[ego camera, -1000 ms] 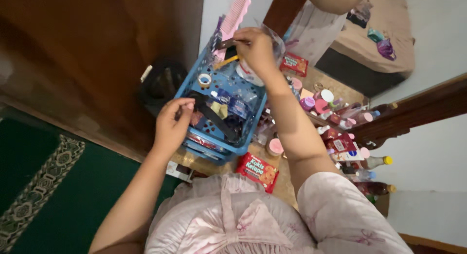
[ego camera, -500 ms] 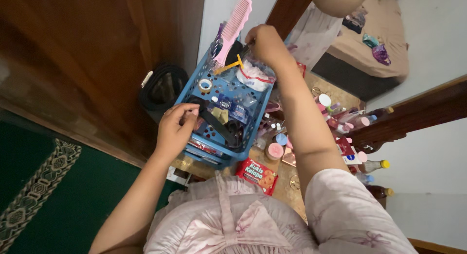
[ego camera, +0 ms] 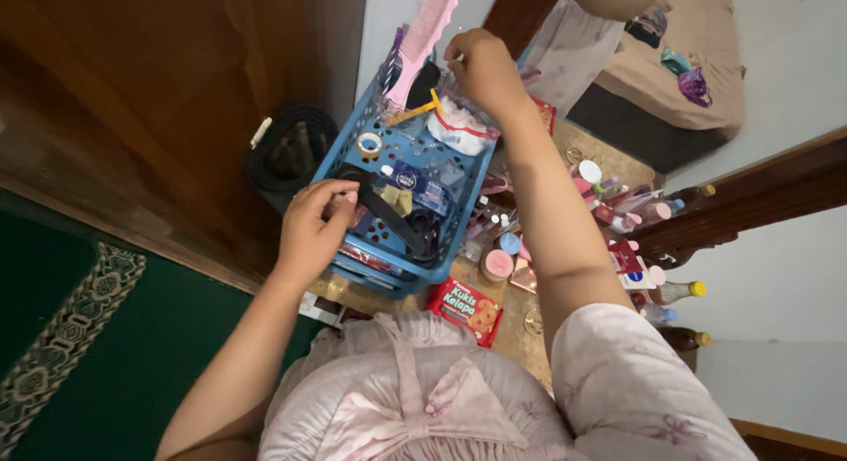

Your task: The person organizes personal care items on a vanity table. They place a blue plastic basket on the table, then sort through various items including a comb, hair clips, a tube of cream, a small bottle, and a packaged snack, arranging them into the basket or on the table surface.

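Head view, looking straight down onto a blue plastic basket (ego camera: 459,183) with perforated walls, set on a cluttered wooden tabletop (ego camera: 516,324). Crammed with small goods: a roll of tape (ego camera: 369,144) near the far left corner, a dark blue tin (ego camera: 405,179) at the middle, a black strap (ego camera: 388,218) running diagonally toward the near side, a white plastic bag (ego camera: 459,130) at the far right corner. Standing up from the far edge of the basket, a pink comb (ego camera: 426,36) beside a black brush (ego camera: 423,83) and a yellow razor handle (ego camera: 422,110).

Left hand (ego camera: 313,232) resting on the near left rim of the basket, fingers curled over the edge and gripping it. Right hand (ego camera: 483,71) at the far right corner of the basket, fingers pinched closed on the top of the white plastic bag.

Just right of the basket, a crowd of small bottles and jars (ego camera: 618,214); just in front of it, a red biscuit packet (ego camera: 466,309). Left of the basket, a coiled black belt (ego camera: 291,152) down on the wooden floor.

Against half a second ago: right hand shifted slightly toward the basket's far edge, over the bag; left hand unchanged on the rim; basket in the same spot.
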